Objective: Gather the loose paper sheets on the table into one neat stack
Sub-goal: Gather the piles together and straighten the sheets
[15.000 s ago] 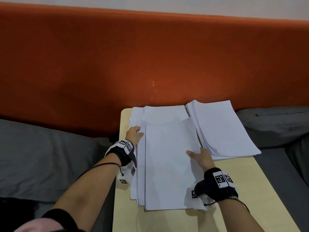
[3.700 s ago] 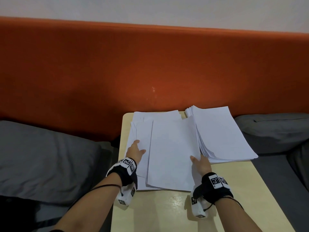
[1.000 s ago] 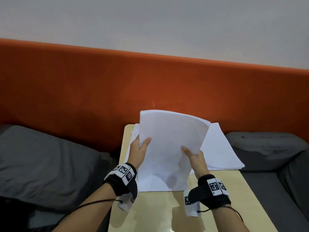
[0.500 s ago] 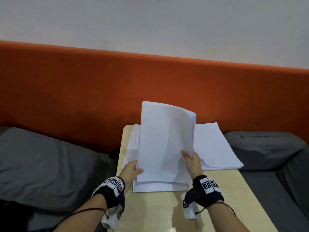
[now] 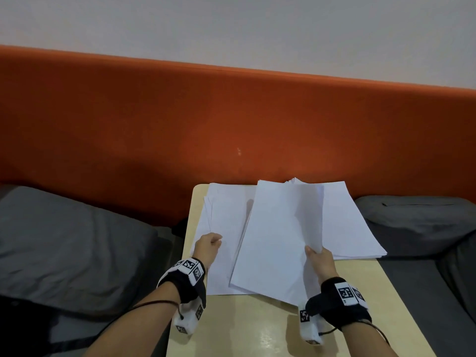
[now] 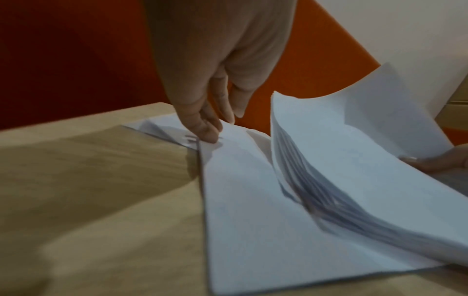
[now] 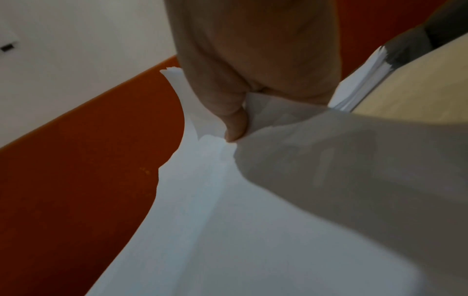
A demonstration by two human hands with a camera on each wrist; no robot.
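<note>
On the light wooden table (image 5: 257, 325) a few loose white sheets (image 5: 224, 228) lie flat at the left. My left hand (image 5: 217, 239) is at their left edge, and the left wrist view shows its fingertips (image 6: 210, 134) pinching that edge. My right hand (image 5: 313, 251) grips a curved bundle of sheets (image 5: 278, 240) by its right edge, thumb on top (image 7: 235, 124). The bundle hangs tilted, overlapping both the flat sheets and a thick paper stack (image 5: 347, 222) at the table's right. That stack's ragged edge (image 7: 362, 84) shows behind my right hand.
An orange backrest (image 5: 231, 124) rises just behind the table. Grey cushions lie at the left (image 5: 77, 240) and at the right (image 5: 417, 222), both close to the table's edges. Bare tabletop runs along the near edge.
Both hands held the bundle upright a second ago. My left hand let go and dropped to the flat sheets. The right hand has lowered the bundle and swung it right, toward the thick stack.
</note>
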